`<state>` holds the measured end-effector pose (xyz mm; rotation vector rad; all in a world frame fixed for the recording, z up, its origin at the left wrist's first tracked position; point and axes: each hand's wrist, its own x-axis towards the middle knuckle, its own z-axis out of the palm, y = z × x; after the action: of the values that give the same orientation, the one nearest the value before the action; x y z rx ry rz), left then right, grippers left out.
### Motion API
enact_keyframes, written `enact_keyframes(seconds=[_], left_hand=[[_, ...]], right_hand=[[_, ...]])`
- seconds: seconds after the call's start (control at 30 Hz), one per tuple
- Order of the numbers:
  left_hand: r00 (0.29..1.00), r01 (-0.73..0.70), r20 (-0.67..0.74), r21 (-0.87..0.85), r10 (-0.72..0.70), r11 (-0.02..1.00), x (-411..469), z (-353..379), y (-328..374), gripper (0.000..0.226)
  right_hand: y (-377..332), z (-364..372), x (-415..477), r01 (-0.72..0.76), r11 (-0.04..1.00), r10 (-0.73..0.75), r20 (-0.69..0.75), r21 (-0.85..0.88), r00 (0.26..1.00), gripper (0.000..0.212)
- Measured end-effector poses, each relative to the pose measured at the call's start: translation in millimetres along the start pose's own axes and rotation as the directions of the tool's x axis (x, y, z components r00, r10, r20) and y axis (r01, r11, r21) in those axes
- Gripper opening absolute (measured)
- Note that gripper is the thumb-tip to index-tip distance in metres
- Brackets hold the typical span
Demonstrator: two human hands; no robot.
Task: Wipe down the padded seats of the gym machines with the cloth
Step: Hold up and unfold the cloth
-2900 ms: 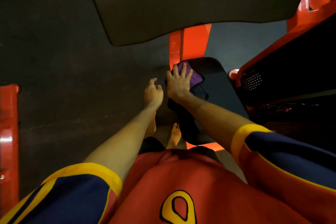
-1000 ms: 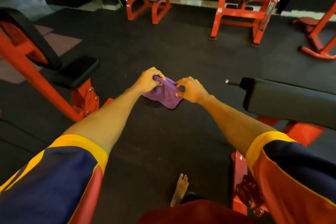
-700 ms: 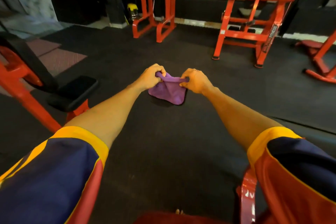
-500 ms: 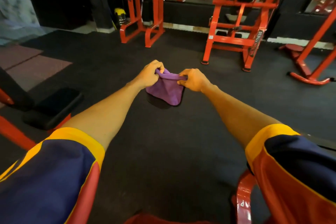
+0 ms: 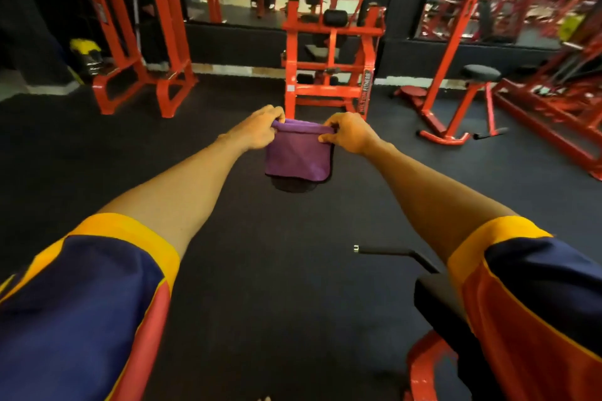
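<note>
A purple cloth (image 5: 298,156) hangs folded in the air in front of me, its top edge stretched between both hands. My left hand (image 5: 257,130) pinches the cloth's left corner and my right hand (image 5: 348,137) pinches its right corner. A black padded seat (image 5: 438,303) on a red frame sits at the lower right, partly hidden by my right sleeve. Straight ahead stands a red machine (image 5: 329,75) with black pads. A small round black seat (image 5: 481,72) stands on a red frame at the right.
Black rubber floor (image 5: 260,270) spreads between me and the machines. A red rack (image 5: 143,52) stands at the back left, and more red equipment (image 5: 553,101) lines the right side. Mirrors run along the far wall. A black handle bar (image 5: 391,252) juts out from the near seat.
I turned away from the seat I was wiping and raised my view across the gym. Both hands took the cloth and spread it out, so it now hangs flatter and wider.
</note>
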<state>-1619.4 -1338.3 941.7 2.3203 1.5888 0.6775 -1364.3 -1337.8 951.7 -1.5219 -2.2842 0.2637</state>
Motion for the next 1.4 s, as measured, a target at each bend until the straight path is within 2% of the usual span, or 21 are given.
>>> enact_keyframes(seconds=[0.2, 0.33, 0.47, 0.53, 0.7, 0.87, 0.97, 1.07, 1.13, 1.4], left_hand=[[0.998, -0.06, 0.0, -0.112, 0.06, 0.992, 114, -3, -6, 0.027], [0.996, -0.086, -0.006, -0.17, 0.087, 0.982, 189, 9, -9, 0.027], [0.986, -0.155, 0.029, -0.206, 0.164, 0.966, 269, 31, -8, 0.014], [0.977, -0.19, 0.052, -0.243, 0.209, 0.951, 303, 40, -6, 0.016], [0.957, -0.252, 0.088, -0.23, 0.278, 0.94, 411, 64, -2, 0.02], [0.938, -0.299, 0.101, -0.255, 0.333, 0.919, 503, 84, 6, 0.022], [0.901, -0.343, 0.167, -0.29, 0.4, 0.894, 558, 100, 16, 0.024], [0.823, -0.429, 0.272, -0.276, 0.498, 0.86, 613, 114, 27, 0.028], [0.774, -0.469, 0.334, -0.269, 0.538, 0.841, 643, 124, 37, 0.025], [0.716, -0.555, 0.236, -0.381, 0.658, 0.74, 773, 167, 107, 0.03]], right_hand=[[36, -37, 65, -0.143, 0.99, 0.143, -0.081, 0.012, 0.986, 0.04], [79, -51, 104, -0.232, 0.972, 0.233, -0.147, 0.027, 0.961, 0.028], [123, -59, 148, -0.274, 0.961, 0.273, -0.241, 0.029, 0.931, 0.014], [145, -64, 167, -0.301, 0.952, 0.303, -0.267, 0.05, 0.915, 0.009], [217, -79, 224, -0.413, 0.903, 0.429, -0.308, 0.118, 0.849, 0.023], [271, -91, 265, -0.47, 0.875, 0.481, -0.336, 0.118, 0.81, 0.018], [300, -104, 287, -0.519, 0.843, 0.531, -0.376, 0.141, 0.759, 0.015], [333, -114, 308, -0.546, 0.825, 0.552, -0.418, 0.146, 0.722, 0.019], [355, -121, 315, -0.579, 0.804, 0.576, -0.426, 0.139, 0.698, 0.013], [437, -158, 342, -0.692, 0.707, 0.65, -0.525, 0.15, 0.55, 0.018]])
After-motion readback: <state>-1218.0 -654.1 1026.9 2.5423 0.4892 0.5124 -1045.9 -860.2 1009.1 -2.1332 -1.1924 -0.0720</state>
